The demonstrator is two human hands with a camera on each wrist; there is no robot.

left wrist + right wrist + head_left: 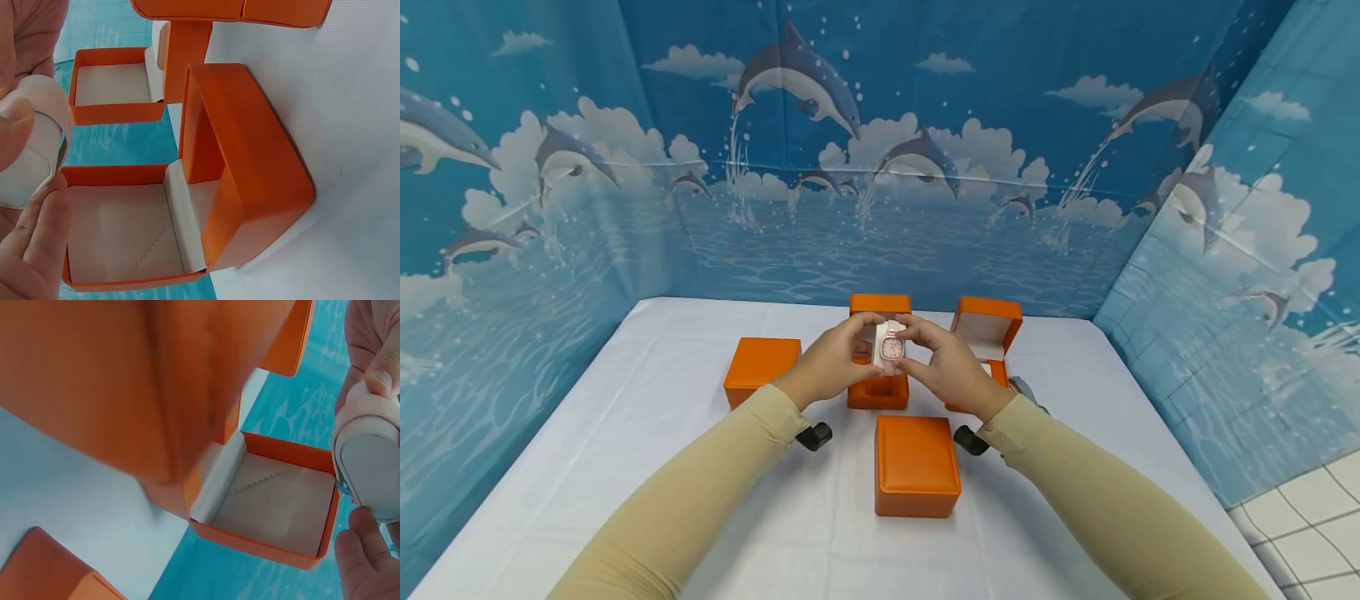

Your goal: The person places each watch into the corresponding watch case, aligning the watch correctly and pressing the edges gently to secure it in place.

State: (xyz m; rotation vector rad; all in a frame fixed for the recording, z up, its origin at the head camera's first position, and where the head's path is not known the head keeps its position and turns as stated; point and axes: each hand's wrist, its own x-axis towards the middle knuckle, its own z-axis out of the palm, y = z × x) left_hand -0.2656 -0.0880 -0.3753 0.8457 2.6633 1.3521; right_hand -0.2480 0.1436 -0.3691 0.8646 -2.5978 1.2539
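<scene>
In the head view, a pink-strapped wristwatch (892,347) with a square-rounded face is wrapped round a white cushion (878,357). My left hand (835,360) grips the cushion's left side between thumb and fingers. On the other side, my right hand (953,367) pinches the strap's edges. Both hold it over an open orange box (877,399), whose lid stands up at the back. From the left wrist, the cushion's pale rounded end (28,159) shows between the hands. The right wrist view also catches that box's pale-lined lid (275,500).
A second open orange box (987,321) stands right, partly behind my right hand. Closed orange boxes sit at left (763,363) and in front (917,462), the latter between my forearms. Beside the right box lies a grey-blue band-like thing (1026,390). A dolphin-printed curtain (880,242) backs the white table (805,533).
</scene>
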